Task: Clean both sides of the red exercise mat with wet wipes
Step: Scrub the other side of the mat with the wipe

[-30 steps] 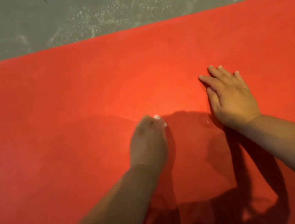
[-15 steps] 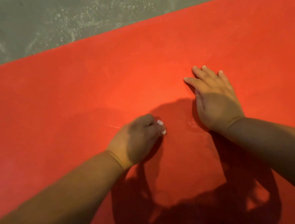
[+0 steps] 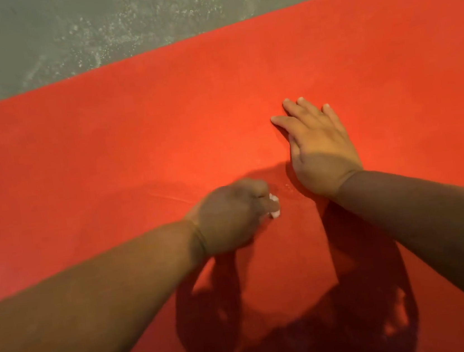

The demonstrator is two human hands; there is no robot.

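Left hand [image 3: 231, 215] fisted on wet wipe [image 3: 274, 206], right hand [image 3: 319, 147] flat on red mat [image 3: 132, 135]; grey dusty floor [image 3: 61, 36] beyond.

Red exercise mat [image 3: 133, 144] flat on floor, white wipe [image 3: 274, 205] on it

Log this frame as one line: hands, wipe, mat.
left hand: grips white wipe, pressed to red mat | right hand: flat on mat, fingers straight | floor: grey, speckled, beyond far edge

1 mat [image 3: 104, 147], 2 hands [image 3: 229, 214] [image 3: 320, 147], 1 wipe [image 3: 275, 207]
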